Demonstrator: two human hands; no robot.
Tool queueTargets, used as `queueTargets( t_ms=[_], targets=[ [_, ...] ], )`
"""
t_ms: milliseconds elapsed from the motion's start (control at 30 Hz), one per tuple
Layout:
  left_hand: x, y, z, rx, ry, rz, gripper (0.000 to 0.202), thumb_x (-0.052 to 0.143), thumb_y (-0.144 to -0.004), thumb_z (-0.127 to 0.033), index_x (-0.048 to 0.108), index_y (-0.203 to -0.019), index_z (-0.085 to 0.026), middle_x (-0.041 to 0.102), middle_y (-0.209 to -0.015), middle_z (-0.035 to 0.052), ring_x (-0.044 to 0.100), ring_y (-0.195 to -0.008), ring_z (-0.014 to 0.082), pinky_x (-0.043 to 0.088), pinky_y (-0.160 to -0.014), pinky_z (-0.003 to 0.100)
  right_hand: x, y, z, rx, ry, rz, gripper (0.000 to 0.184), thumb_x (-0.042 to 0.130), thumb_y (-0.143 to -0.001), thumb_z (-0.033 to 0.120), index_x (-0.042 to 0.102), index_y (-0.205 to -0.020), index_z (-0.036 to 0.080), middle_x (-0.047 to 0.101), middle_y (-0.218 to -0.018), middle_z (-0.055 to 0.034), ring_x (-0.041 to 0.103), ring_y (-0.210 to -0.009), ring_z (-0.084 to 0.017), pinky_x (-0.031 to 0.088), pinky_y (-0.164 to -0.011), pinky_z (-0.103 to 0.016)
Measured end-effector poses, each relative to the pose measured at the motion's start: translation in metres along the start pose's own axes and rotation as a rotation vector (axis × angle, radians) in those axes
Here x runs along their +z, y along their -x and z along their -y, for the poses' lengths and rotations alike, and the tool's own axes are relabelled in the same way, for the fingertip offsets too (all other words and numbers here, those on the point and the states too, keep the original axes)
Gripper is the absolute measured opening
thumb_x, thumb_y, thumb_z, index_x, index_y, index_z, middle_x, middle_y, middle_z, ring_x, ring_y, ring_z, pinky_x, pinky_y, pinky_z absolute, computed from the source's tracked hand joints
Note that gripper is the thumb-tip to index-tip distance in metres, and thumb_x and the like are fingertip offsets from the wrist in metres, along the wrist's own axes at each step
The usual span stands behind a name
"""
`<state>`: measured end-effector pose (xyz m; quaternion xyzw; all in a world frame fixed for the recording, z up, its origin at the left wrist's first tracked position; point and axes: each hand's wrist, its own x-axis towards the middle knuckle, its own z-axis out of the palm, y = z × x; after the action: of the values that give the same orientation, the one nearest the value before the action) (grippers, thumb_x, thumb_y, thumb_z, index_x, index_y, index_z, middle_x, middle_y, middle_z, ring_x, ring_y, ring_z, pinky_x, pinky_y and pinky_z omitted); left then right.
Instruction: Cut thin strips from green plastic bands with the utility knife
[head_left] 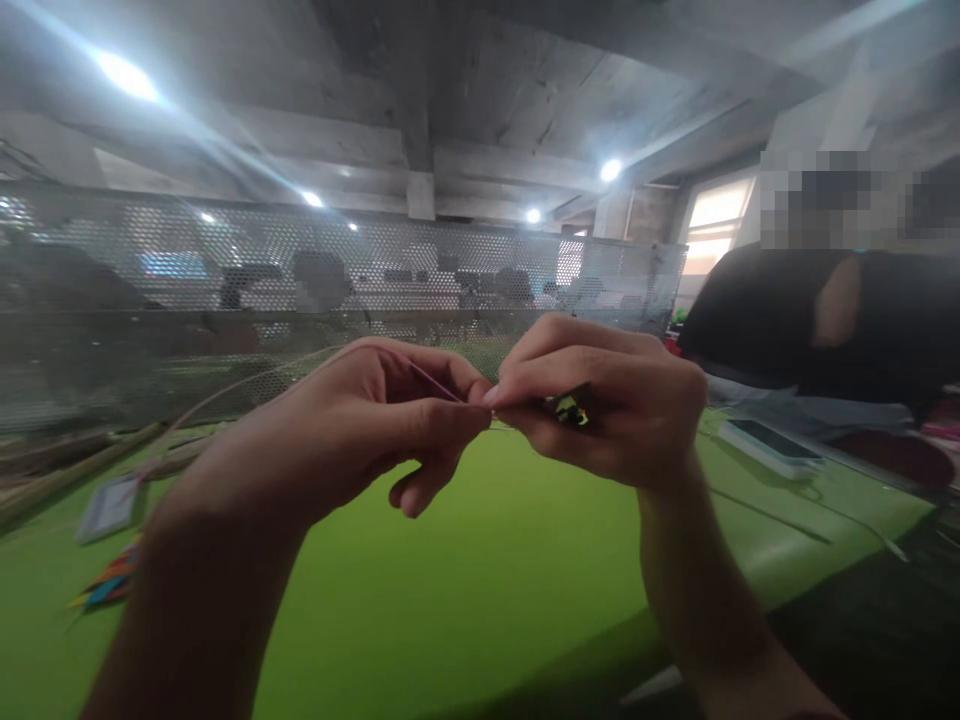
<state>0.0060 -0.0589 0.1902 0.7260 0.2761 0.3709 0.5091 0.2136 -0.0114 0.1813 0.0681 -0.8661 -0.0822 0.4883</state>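
Observation:
Both hands are raised above a bright green table top (480, 580), fingertips meeting in the middle of the view. My left hand (375, 425) pinches a thin red wire (435, 382) between thumb and forefinger; a pale strand runs off from it to the left. My right hand (600, 405) is closed around a small dark part with green and red bits (570, 408), its thumb and forefinger pressed against the left fingertips. What the small part is cannot be made out.
A perforated metal screen (300, 270) stands across the back of the table. Coloured wires (109, 585) and a small flat card (109, 505) lie at the left. A phone (765, 445) lies at the right beside a person in black (825, 320).

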Motion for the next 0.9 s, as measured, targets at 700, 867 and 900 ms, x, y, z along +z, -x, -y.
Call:
queueTargets(
  t_ms=[700,867,900],
  targets=[
    [-0.004,-0.014,0.007,-0.036,0.188,0.059,0.02,0.067,-0.082,-0.019,0.059,-0.065,-0.014,0.046,-0.048,-0.0088,0.036,-0.035,0.0001,0.026,-0.036,0.011,-0.002,-0.002,0.006,0.007,0.147,0.021,0.015,0.051,-0.096,0.012,0.065,-0.1,0.015,0.064,-0.094,-0.003,0.061,-0.087,-0.008,0.053,-0.078,-0.021],
    [-0.002,-0.011,0.006,0.032,-0.048,-0.023,0.028,0.058,-0.092,-0.034,0.066,-0.073,-0.015,0.053,-0.052,-0.0066,0.044,-0.039,0.0032,0.036,-0.04,0.014,0.002,-0.002,0.002,0.035,0.224,-0.083,0.009,0.055,-0.094,0.011,0.064,-0.096,0.014,0.063,-0.089,-0.0039,0.059,-0.081,-0.01,0.054,-0.073,-0.025],
    [-0.002,-0.009,0.005,0.033,-0.14,-0.023,0.033,0.055,-0.095,-0.036,0.066,-0.072,-0.015,0.054,-0.05,-0.0059,0.047,-0.04,0.0043,0.038,-0.042,0.015,0.003,-0.001,0.0,0.045,0.247,-0.102,0.009,0.056,-0.093,0.01,0.064,-0.095,0.014,0.063,-0.087,-0.0038,0.058,-0.079,-0.01,0.054,-0.071,-0.025]
  ],
)
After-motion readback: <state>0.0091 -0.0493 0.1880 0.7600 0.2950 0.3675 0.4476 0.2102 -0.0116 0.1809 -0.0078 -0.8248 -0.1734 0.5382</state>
